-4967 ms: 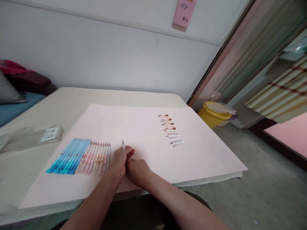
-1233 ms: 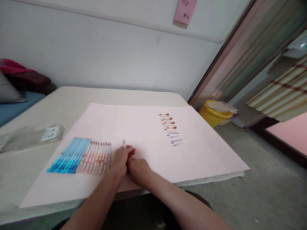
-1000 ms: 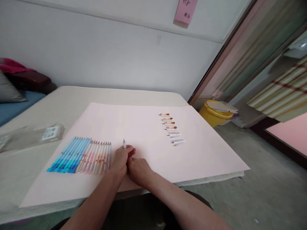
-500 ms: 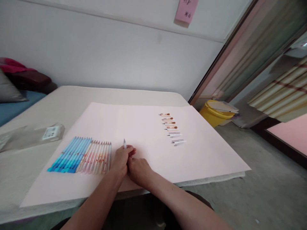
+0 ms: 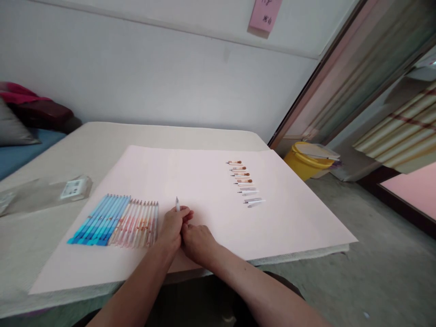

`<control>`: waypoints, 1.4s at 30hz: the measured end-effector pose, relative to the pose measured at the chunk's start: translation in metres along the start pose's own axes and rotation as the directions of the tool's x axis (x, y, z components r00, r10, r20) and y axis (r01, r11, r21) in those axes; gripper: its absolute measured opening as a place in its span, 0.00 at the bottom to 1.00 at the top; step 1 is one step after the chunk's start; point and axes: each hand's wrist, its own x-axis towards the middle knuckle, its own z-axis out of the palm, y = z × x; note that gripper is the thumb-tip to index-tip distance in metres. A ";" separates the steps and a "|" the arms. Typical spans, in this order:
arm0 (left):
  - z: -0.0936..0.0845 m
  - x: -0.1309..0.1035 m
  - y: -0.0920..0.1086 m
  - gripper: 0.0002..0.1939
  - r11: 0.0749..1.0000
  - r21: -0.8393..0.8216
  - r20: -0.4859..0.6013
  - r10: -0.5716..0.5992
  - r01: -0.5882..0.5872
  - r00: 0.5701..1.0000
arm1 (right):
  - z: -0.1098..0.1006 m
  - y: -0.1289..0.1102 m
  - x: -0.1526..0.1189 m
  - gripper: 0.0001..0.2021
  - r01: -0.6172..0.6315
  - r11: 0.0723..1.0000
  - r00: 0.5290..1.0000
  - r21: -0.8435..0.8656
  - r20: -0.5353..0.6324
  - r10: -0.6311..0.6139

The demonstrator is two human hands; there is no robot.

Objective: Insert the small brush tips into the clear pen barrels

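Near the front of the pink sheet, my left hand (image 5: 173, 222) is closed around a pale pen (image 5: 177, 205), whose pointed tip sticks up above the fingers. Its lower part is hidden by my hands. My right hand (image 5: 199, 240) is a closed fist pressed against the left one; whatever lies inside it is hidden. Left of my hands several blue pens (image 5: 102, 218) lie side by side. Touching that row, between it and my left hand, are several clear pens (image 5: 136, 222) with pinkish and orange markings.
The pink sheet (image 5: 190, 172) covers much of the padded table. At right, a column holds several small brown-ended pen pieces (image 5: 241, 174) and grey-white pen pieces (image 5: 254, 200). A clear plastic bag (image 5: 44, 195) lies at left. A yellow bucket (image 5: 301, 163) stands beyond the table's right side.
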 end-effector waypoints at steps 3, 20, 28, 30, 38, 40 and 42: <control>0.000 0.000 0.000 0.08 1.000 0.001 0.001 -0.005 0.005 1.000 | -0.001 0.000 0.000 0.11 -0.003 1.000 1.000 -0.002 0.004 0.003; 0.000 0.000 0.001 0.08 1.000 0.003 -0.001 0.002 -0.002 1.000 | 0.003 0.000 0.001 0.11 -0.012 1.000 1.000 -0.012 -0.002 0.012; -0.001 0.000 0.000 0.09 1.000 0.001 0.006 0.003 -0.003 1.000 | 0.001 -0.001 0.001 0.11 -0.015 1.000 1.000 -0.004 0.004 0.016; -0.001 0.001 0.000 0.08 1.000 -0.003 0.004 0.003 -0.003 1.000 | 0.001 -0.001 0.001 0.11 -0.016 1.000 1.000 -0.008 0.010 0.016; -0.002 0.001 -0.001 0.08 1.000 -0.005 0.006 0.021 -0.021 1.000 | 0.003 0.000 0.000 0.11 -0.008 1.000 1.000 -0.006 -0.006 0.008; -0.002 0.001 -0.001 0.08 1.000 -0.008 0.006 0.022 -0.022 1.000 | 0.003 0.000 0.000 0.11 -0.010 1.000 1.000 -0.004 -0.010 0.010; -0.002 0.002 -0.002 0.08 1.000 -0.009 0.007 0.016 -0.016 1.000 | 0.003 0.000 0.000 0.11 -0.010 1.000 1.000 -0.003 -0.010 0.010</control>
